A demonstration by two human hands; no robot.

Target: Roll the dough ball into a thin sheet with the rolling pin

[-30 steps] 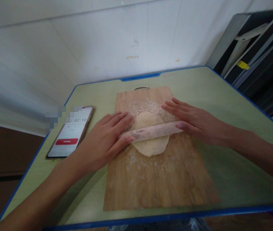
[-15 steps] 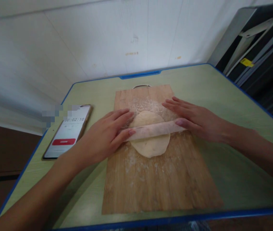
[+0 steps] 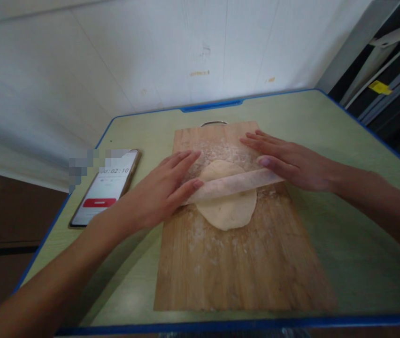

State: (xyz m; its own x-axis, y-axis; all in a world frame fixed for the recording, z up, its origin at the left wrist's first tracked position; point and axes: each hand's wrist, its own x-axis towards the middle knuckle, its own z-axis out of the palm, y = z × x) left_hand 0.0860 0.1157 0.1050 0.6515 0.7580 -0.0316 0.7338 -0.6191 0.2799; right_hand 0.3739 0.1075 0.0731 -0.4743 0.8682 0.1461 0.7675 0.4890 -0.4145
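Your left grip [image 3: 166, 188] and right grip [image 3: 296, 162] both lie loosely open, fingers stretched forward, resting over the two ends of the rolling pin [image 3: 237, 183] rather than wrapped around it. The dough [image 3: 226, 213] sits on the wooden board [image 3: 245, 272], a flat, roughly round sheet beneath the pin, with a larger part showing on your side of it than beyond. For this rolling step, that light hold looks right: let the pin turn under your palms, and press evenly so neither side of the sheet thins first. The pin slants a little, its left end nearer you, so square it up or turn the dough between passes if you want a rounder shape. Ease off near the rim to spare the edge. Flour [image 3: 217, 151] dusts the board and should limit sticking. The phone [image 3: 110, 188] lies on the surface [image 3: 326, 124] beside your left forearm, so mind your elbow.
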